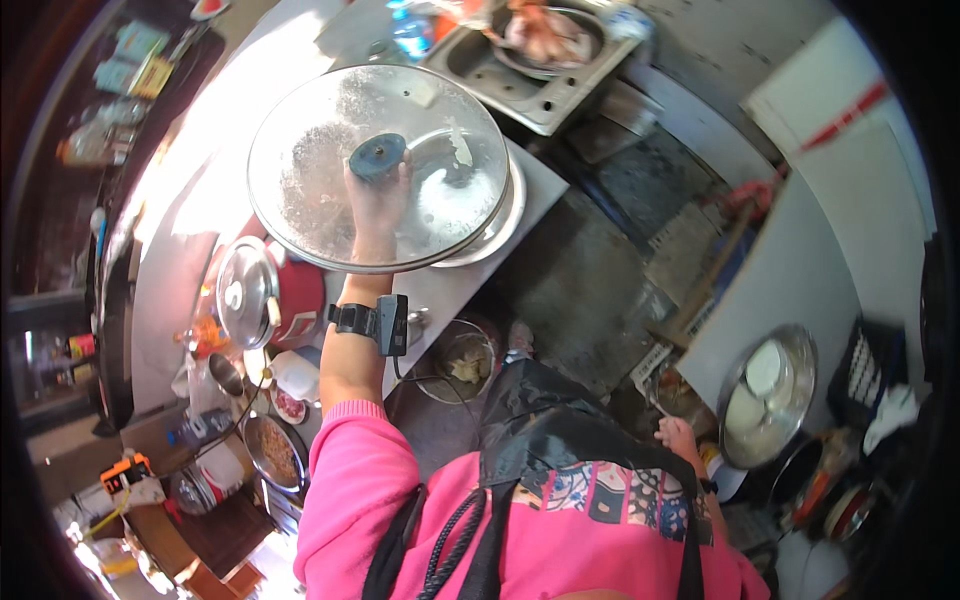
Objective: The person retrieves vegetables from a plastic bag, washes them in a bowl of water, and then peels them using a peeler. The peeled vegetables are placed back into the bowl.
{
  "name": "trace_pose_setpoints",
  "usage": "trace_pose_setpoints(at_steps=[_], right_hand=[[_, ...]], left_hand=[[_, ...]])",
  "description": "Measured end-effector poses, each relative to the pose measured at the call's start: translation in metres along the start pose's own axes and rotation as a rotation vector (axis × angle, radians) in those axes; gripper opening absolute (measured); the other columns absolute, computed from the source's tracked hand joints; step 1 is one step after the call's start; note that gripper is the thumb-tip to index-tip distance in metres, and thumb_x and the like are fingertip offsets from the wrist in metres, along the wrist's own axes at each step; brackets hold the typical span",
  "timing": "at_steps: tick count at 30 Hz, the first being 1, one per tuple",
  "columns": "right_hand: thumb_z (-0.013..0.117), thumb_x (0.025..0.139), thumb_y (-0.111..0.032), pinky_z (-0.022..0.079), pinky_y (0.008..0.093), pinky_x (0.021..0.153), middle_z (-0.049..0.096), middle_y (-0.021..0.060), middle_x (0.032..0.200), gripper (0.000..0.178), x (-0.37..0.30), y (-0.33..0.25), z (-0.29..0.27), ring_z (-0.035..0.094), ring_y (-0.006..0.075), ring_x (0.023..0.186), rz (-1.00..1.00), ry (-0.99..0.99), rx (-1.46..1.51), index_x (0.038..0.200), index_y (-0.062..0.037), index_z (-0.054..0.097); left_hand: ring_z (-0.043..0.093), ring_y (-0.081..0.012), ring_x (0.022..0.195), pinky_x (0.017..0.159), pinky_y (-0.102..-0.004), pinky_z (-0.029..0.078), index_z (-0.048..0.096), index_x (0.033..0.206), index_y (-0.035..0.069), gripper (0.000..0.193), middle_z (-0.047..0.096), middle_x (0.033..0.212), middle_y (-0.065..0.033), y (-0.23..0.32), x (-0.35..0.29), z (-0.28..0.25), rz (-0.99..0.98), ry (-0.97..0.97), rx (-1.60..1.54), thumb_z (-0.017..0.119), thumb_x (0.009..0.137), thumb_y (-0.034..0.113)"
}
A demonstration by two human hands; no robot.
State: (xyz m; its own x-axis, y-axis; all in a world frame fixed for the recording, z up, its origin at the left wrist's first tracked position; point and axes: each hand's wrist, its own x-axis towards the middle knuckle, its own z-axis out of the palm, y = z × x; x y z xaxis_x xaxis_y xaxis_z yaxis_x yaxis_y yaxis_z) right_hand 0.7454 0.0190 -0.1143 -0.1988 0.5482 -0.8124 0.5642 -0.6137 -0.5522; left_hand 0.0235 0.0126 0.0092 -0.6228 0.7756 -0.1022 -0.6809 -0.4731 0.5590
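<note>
A large round glass lid (290, 190) is held up over the counter, streaked with wet patches and whitish smears. My left hand (377, 205) shows through the glass, fingers closed around the lid's dark round knob (377, 157). Partly behind the lid, a white basin (512, 212) shows its rim on the counter. Lower at the right, my right hand (679, 438) is closed by my apron; a thin, stick-like handle (656, 406) juts from it, its far end too unclear to name.
A metal sink (545, 117) holds a bowl with a plucked bird (548, 38). Left stands a red pot (300, 295) with a lid. A waste bucket (488, 378) sits on the floor. At right, a metal basin (806, 378) holds white rounded pieces. A food pan (272, 450) lies lower left.
</note>
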Motion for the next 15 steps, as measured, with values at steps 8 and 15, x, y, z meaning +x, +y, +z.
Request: trace_pose_setpoints(at_steps=[8,15], right_hand=[[0.049,0.09,-0.027,0.038,0.0213,0.048,0.057,0.0035,0.081,0.025,-0.066,0.136,-0.067,0.059,0.0126,0.065,0.071,0.165,0.267,0.096,-0.0037,0.057],[0.055,0.085,-0.029,0.044,0.0297,0.054,0.062,0.0088,0.088,0.029,-0.147,0.271,-0.088,0.063,0.0179,0.07,0.152,0.389,0.302,0.096,-0.0024,0.06]], left_hand=[[0.051,-0.0357,0.102,0.078,-0.034,0.052,0.052,0.114,0.004,0.049,0.052,0.115,-0.0172,-0.177,-0.075,0.135,-0.457,-0.144,-0.322,0.053,0.084,0.042],[0.05,-0.0305,0.104,0.087,-0.0367,0.046,0.053,0.113,0.008,0.047,0.053,0.114,-0.011,-0.291,-0.123,0.215,-0.585,-0.179,-0.061,0.05,0.086,0.046]])
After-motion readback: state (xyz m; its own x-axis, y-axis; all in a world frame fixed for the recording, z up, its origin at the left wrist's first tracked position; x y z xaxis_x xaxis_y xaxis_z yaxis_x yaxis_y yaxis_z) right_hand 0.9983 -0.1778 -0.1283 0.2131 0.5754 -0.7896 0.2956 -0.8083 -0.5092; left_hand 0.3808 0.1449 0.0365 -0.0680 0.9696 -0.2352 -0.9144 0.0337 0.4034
